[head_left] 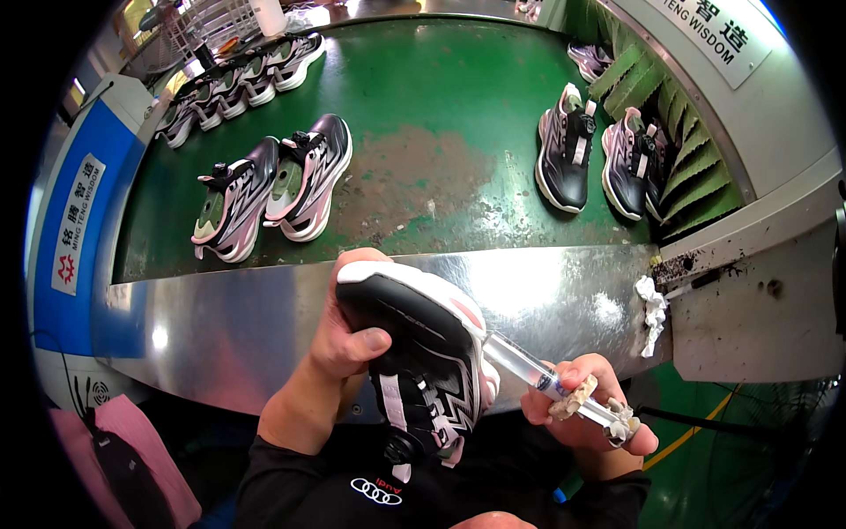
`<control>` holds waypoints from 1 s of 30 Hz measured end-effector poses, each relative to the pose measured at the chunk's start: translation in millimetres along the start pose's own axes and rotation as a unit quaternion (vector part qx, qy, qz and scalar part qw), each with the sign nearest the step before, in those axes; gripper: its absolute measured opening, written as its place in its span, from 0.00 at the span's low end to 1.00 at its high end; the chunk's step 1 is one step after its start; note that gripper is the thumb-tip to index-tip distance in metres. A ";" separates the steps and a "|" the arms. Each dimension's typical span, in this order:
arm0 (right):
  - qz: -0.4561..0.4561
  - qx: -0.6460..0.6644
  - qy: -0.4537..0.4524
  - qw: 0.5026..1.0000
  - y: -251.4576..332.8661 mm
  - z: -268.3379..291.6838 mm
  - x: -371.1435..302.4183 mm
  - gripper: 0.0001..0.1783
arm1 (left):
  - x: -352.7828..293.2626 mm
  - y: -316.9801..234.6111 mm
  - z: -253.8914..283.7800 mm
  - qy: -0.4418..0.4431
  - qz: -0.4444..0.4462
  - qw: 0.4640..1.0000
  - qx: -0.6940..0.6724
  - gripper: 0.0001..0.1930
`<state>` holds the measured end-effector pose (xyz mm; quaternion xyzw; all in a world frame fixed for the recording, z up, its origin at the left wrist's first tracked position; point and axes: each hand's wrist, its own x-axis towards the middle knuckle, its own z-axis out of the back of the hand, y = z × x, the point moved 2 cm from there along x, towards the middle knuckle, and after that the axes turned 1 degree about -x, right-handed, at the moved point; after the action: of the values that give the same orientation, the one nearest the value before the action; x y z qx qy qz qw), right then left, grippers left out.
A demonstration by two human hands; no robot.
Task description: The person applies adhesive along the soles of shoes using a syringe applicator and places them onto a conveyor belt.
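Observation:
My left hand (339,331) grips a black sneaker (410,322) by its toe end, thumb across the upper. The shoe is turned so its white and pink sole edge faces right, and its heel hangs toward me. In my right hand (586,406) is a clear syringe (524,361), fingers closed round its rear end. Whitish, crusted lumps of tape or dried glue cover the plunger end. The syringe tip meets the shoe's side where the sole joins the upper; whether anything flows from it is too small to tell.
Beyond a steel ledge (220,326) lies a green conveyor belt (423,88). A pair of sneakers (308,181) stands on its left, several more behind. Other sneakers (564,150) stand right, beside green flap curtains (705,185). Crumpled white tissue (650,316) lies at the ledge's right end.

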<state>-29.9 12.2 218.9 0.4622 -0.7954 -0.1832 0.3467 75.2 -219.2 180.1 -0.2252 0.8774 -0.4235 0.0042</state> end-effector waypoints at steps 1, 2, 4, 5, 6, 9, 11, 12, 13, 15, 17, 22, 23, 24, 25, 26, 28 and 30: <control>-0.005 0.002 0.000 1.000 -1.1 1.7 -1.1 0.58 | -0.2 1.2 3.5 -0.001 0.006 1.000 -0.001 0.36; -0.009 0.004 0.001 1.000 -2.1 3.1 -2.6 0.58 | -0.1 2.4 6.7 -0.002 0.012 1.000 -0.003 0.36; -0.013 0.006 -0.007 1.000 -4.2 5.6 -6.3 0.58 | 2.8 1.6 7.5 0.013 0.013 0.999 0.038 0.32; -0.019 0.005 -0.011 1.000 -5.4 6.8 -7.9 0.58 | 4.5 0.8 5.1 0.015 0.015 0.999 0.047 0.31; -0.018 0.006 -0.014 1.000 -6.2 7.8 -9.2 0.58 | 6.4 -0.2 2.6 0.018 0.016 0.998 0.056 0.29; -0.019 -0.001 -0.018 1.000 -8.5 9.9 -12.4 0.57 | 9.0 1.1 -0.4 -0.006 0.011 0.999 0.049 0.31; -0.026 -0.014 -0.028 0.999 -8.8 9.8 -14.1 0.57 | 11.7 1.5 -1.3 -0.006 0.005 0.998 0.064 0.31; -0.026 -0.013 -0.030 0.999 -8.6 10.5 -15.3 0.57 | 13.7 1.2 -1.0 0.000 0.002 0.997 0.081 0.32; -0.032 -0.019 -0.028 0.999 -9.0 11.8 -16.7 0.57 | 14.6 0.4 -4.2 0.002 0.001 0.996 0.090 0.33; -0.039 -0.024 -0.026 0.999 -10.6 13.5 -19.4 0.57 | 18.0 -2.5 -18.8 -0.010 -0.001 0.998 0.065 0.34; -0.047 -0.027 -0.034 0.998 -12.4 14.5 -23.4 0.56 | 22.3 0.4 -20.6 0.024 0.020 0.999 0.014 0.33; -0.058 -0.029 -0.040 0.997 -15.2 15.2 -29.2 0.56 | 19.9 3.5 -10.8 0.005 0.039 0.999 0.022 0.33; -0.054 -0.033 -0.034 0.997 -16.1 15.5 -29.9 0.56 | 21.7 3.9 -12.7 0.018 0.043 0.999 0.008 0.34; -0.054 -0.032 -0.037 0.997 -16.6 15.9 -31.1 0.56 | 21.5 5.5 -13.7 0.025 0.046 0.999 0.001 0.34; -0.057 -0.027 -0.038 0.997 -17.1 16.3 -32.2 0.56 | 21.3 7.1 -15.0 0.031 0.049 0.998 -0.006 0.34; -0.061 -0.023 -0.040 0.997 -17.7 16.6 -33.2 0.56 | 19.1 9.5 -14.1 -0.005 0.048 0.999 -0.018 0.34; -0.060 -0.022 -0.035 0.997 -18.6 18.0 -33.5 0.55 | 18.2 9.9 -13.2 -0.043 0.048 0.997 -0.028 0.34; -0.059 -0.021 -0.029 0.998 -20.1 18.7 -34.3 0.55 | 21.1 6.4 -12.9 0.004 0.068 0.997 -0.039 0.34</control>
<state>-19.8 31.1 180.5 0.4955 -0.7722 -0.2337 0.3218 51.2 -214.6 187.5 -0.1635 0.9065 -0.3886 0.0211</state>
